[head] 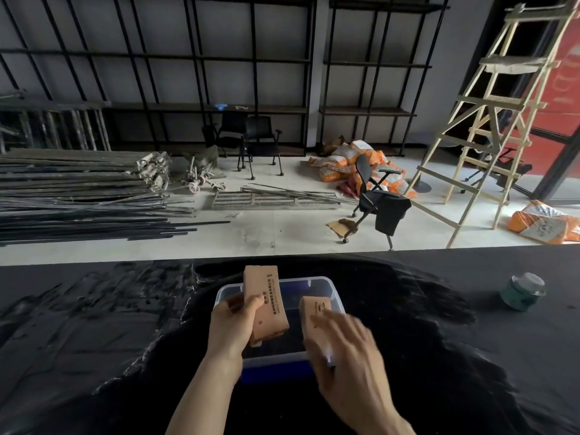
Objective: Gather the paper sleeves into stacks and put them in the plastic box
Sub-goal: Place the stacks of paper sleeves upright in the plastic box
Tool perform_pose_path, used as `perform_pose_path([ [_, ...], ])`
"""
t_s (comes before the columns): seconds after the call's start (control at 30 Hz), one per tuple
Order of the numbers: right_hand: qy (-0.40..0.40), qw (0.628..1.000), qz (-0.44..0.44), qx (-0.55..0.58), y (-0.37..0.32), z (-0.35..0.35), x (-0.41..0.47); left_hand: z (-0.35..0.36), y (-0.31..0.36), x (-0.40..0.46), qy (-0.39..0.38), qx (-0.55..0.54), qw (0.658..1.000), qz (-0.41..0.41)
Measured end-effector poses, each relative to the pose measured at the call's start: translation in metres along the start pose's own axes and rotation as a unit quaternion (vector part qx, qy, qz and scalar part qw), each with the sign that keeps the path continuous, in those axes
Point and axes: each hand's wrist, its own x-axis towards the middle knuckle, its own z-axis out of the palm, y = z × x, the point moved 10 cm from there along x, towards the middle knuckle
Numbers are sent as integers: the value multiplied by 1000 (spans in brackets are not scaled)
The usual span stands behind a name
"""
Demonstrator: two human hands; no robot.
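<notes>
Two stacks of paper sleeves, both over the plastic box [326,285]. My left hand [233,321] grips the taller stack [266,301], thumb across its printed face and fingers wrapped behind, holding it tilted above the box's left half. My right hand [340,350] lies on the second stack [314,312], fingers pressed together along its top and side; the hand is blurred, so I cannot tell whether the stack touches the box floor. How many sleeves make up each stack I cannot count. One box, clear with a blue base, sits on the black table covering [125,324], right in front of me; my right wrist hides its near right corner.

Out to the right, one small teal jar [522,291] stands well apart on the table. Beyond the table edge: one black office chair [376,196] draped with dark cloth, two more chairs by the shelving, one wooden ladder [489,120], a heap of orange sacks [348,161], and metal bars [78,196] stacked on the left.
</notes>
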Motion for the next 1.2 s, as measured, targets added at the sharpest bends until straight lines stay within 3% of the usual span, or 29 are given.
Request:
perform_pose_path([
  [0.07,25,995,77,-53,51,-15,13,10,-4,6,-1,31,999,-16],
  [0.23,-145,953,216,-155,165,33,3,29,-21,21,-3,84,995,-52],
  [0.4,-250,915,256,-184,193,70,-29,33,-34,32,-1,151,986,-71],
  [0.87,-212,923,250,-202,196,76,-37,54,-50,38,-44,300,945,-123],
  [1.07,-224,921,243,-205,191,85,-35,51,-44,47,-74,455,884,-76],
  [1.2,-220,920,248,-210,195,80,-36,58,-39,43,-72,455,886,-48],
])
